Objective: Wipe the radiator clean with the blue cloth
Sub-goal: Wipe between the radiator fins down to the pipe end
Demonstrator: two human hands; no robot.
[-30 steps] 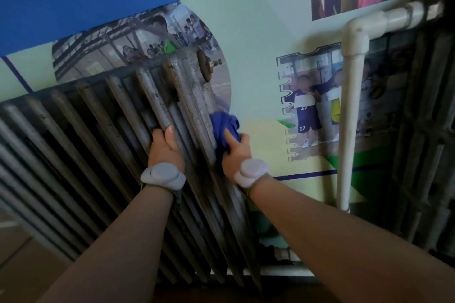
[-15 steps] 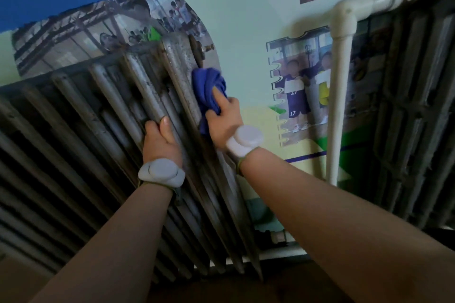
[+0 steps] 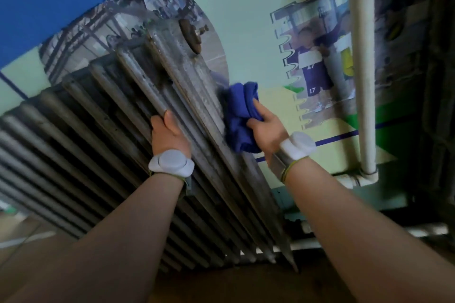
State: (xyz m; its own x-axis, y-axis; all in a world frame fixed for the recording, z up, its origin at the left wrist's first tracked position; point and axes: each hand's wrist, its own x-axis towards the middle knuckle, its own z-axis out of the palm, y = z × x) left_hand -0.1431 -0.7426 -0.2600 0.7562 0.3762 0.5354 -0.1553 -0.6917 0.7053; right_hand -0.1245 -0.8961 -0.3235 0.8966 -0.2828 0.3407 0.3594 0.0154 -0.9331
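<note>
Blue cloth, bunched, is pressing against the radiator's end column just beyond the right hand's curled fingers, while the left hand is gripping a column; loosely bunched, it risks snagging or slipping free.

head view, close, facing radiator

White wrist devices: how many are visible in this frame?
2. One white wrist device sits on the left wrist over the radiator; the other sits on the right wrist, behind the blue cloth.
</note>
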